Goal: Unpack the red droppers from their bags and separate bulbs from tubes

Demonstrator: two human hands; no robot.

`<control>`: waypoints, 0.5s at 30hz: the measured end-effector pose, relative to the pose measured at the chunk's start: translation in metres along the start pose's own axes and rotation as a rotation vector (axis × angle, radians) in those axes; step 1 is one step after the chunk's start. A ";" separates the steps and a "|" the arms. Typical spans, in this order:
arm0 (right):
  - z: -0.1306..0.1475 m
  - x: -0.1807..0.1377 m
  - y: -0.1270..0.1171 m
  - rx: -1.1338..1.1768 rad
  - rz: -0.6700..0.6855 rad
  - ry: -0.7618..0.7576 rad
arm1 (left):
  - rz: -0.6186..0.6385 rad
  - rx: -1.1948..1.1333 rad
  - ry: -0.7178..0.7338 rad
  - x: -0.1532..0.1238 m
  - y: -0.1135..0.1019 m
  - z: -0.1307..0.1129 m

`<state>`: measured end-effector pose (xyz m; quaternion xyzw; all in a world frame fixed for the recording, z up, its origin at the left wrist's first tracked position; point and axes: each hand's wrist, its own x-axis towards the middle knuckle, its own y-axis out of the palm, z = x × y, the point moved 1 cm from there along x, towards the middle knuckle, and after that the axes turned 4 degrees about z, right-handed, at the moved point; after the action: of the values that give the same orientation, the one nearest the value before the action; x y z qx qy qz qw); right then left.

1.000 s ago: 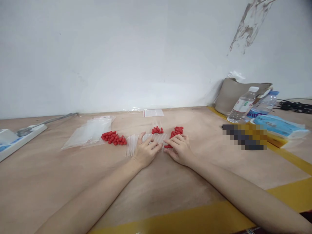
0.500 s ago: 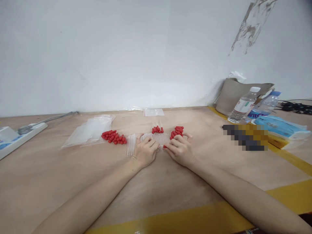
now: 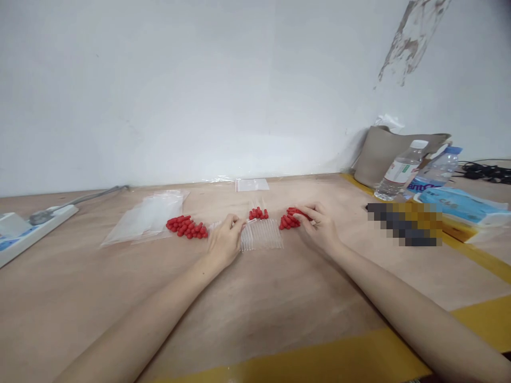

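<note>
My left hand [image 3: 226,242] pinches a thin clear plastic tube [image 3: 249,221] between thumb and fingers, over the left end of a flat row of clear tubes [image 3: 263,235]. More clear tubes lie partly hidden under that hand. To the right, my right hand [image 3: 321,226] has thumb and forefinger closed around a red cap [image 3: 302,214] at the edge of the right pile of red caps [image 3: 288,221]. Behind the row, several red-capped tubes [image 3: 258,213] point away from me. A larger pile of red caps [image 3: 187,226] lies left of my left hand.
Clear plastic bags [image 3: 146,215] lie at left, near a white power strip [image 3: 42,229]. A small bag [image 3: 252,184] rests by the wall. At right are two bottles [image 3: 401,171], a grey-brown bag [image 3: 379,154], a blue mask pack [image 3: 459,205] and a blurred-out dark object [image 3: 403,226].
My right hand has moved right and back from the tube row to the right cap pile. My left hand has shifted slightly left, uncovering more of the row, and a tube now shows at its fingertips.
</note>
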<state>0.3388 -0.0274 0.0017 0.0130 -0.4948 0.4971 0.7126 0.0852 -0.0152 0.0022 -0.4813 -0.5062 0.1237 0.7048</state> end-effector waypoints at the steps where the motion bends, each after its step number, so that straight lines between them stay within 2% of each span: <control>1: -0.005 0.005 -0.001 0.017 -0.010 0.051 | 0.018 -0.011 0.020 0.001 0.003 -0.001; 3: -0.017 0.018 -0.001 0.012 -0.017 0.175 | 0.026 -0.052 0.069 0.003 0.008 -0.004; 6: -0.041 0.040 -0.001 0.087 0.084 0.451 | -0.005 -0.126 0.135 0.007 0.014 -0.009; 7: -0.048 0.048 -0.001 0.103 0.103 0.494 | -0.017 -0.148 0.150 0.008 0.015 -0.011; 11: -0.064 0.065 0.001 0.112 0.117 0.531 | -0.030 -0.197 0.192 0.007 0.017 -0.017; 15: -0.072 0.062 0.007 0.122 0.159 0.510 | 0.006 -0.190 0.270 0.001 0.020 -0.024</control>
<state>0.3842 0.0563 0.0061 -0.1087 -0.2677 0.5678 0.7708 0.1118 -0.0174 -0.0133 -0.5597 -0.4147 0.0116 0.7174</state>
